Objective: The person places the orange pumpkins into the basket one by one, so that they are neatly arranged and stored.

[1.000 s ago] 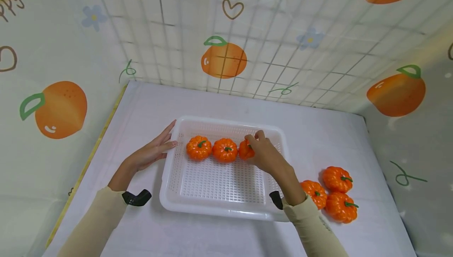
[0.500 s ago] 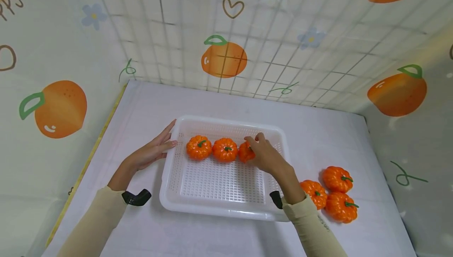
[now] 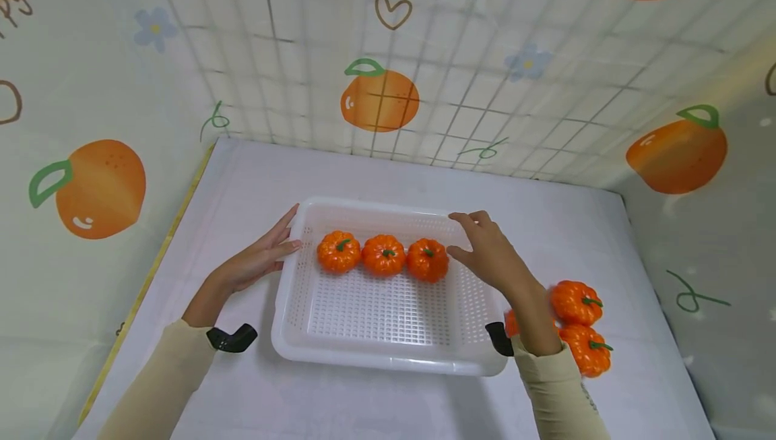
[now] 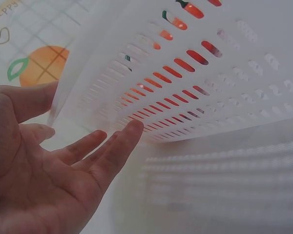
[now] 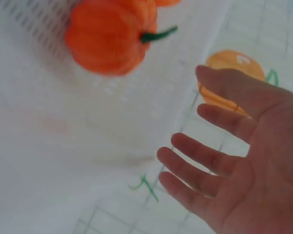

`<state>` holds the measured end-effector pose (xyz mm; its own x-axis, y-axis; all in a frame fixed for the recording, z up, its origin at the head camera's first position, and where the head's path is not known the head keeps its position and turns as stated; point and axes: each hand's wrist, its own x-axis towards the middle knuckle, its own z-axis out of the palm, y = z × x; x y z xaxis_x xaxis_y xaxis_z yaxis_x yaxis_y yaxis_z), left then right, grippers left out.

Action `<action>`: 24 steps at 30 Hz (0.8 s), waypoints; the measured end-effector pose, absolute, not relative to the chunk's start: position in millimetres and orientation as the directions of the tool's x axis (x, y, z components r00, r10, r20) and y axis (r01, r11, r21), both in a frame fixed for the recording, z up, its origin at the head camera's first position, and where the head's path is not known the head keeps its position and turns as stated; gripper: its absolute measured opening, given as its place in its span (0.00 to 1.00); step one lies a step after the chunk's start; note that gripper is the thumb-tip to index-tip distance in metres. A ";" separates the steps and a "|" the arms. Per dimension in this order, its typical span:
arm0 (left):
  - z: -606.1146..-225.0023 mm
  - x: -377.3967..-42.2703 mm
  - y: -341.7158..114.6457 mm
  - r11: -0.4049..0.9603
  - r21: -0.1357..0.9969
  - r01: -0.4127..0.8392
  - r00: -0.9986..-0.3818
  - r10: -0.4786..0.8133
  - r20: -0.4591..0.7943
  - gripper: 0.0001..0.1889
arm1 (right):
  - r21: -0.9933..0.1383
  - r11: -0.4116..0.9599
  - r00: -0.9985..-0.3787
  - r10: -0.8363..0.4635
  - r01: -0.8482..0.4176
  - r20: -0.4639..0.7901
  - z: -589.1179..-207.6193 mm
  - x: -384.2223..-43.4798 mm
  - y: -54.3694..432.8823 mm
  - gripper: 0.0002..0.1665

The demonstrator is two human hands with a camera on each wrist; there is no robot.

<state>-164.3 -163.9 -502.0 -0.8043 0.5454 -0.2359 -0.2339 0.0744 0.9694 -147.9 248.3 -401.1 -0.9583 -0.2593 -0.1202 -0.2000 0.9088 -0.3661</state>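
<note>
A white plastic basket [image 3: 388, 364] with slotted walls stands on the table. Along its far half three orange toy pumpkins lie in a row: a left one [image 3: 339, 252], a middle one [image 3: 383, 255] and a right one [image 3: 428, 260], green stems up. My left hand [image 3: 257, 263] rests at the basket's left side with fingers extended; in the left wrist view its fingertips are right at the slotted wall [image 4: 210, 87]. Over the basket's right rim hovers my right hand [image 3: 494, 255], fingers spread and holding nothing, just right of the right pumpkin.
On the table right of the basket are more pumpkins, an upper one [image 3: 576, 303] and a lower one [image 3: 588, 350]; a third [image 3: 511, 324] is mostly hidden behind my right forearm. A printed curtain [image 3: 303, 89] with a grid pattern closes off the table's far side.
My right hand has let go of the right pumpkin and moved right and away from it; that pumpkin now shows fully in the basket. The left hand stays in place.
</note>
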 end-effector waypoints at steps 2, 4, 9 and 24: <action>-501.7 -164.2 -163.9 0.074 0.970 -0.232 -0.804 0.547 -0.234 0.41 | -0.357 0.917 -0.968 -0.230 -0.181 -0.102 -396.2 -147.2 253.7 0.36; -501.2 -164.0 -163.7 0.074 0.970 -0.230 -0.805 0.547 -0.232 0.41 | -0.352 0.923 -0.975 -0.199 -0.155 -0.094 -392.8 -146.1 259.8 0.35; -500.1 -163.1 -163.4 0.080 0.968 -0.237 -0.806 0.540 -0.242 0.41 | -0.331 0.942 -0.991 -0.093 -0.055 -0.100 -391.8 -141.3 279.0 0.35; -500.2 -164.2 -164.2 0.064 0.970 -0.236 -0.803 0.549 -0.232 0.41 | -0.290 0.929 -0.960 0.169 0.231 -0.222 -420.4 -110.3 378.0 0.34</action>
<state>-164.2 -164.2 -500.2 -0.8030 0.5488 -0.2322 -0.2364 0.0644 0.9695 -110.3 378.0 -420.4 -0.9602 0.1692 -0.2221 0.2308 0.9287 -0.2903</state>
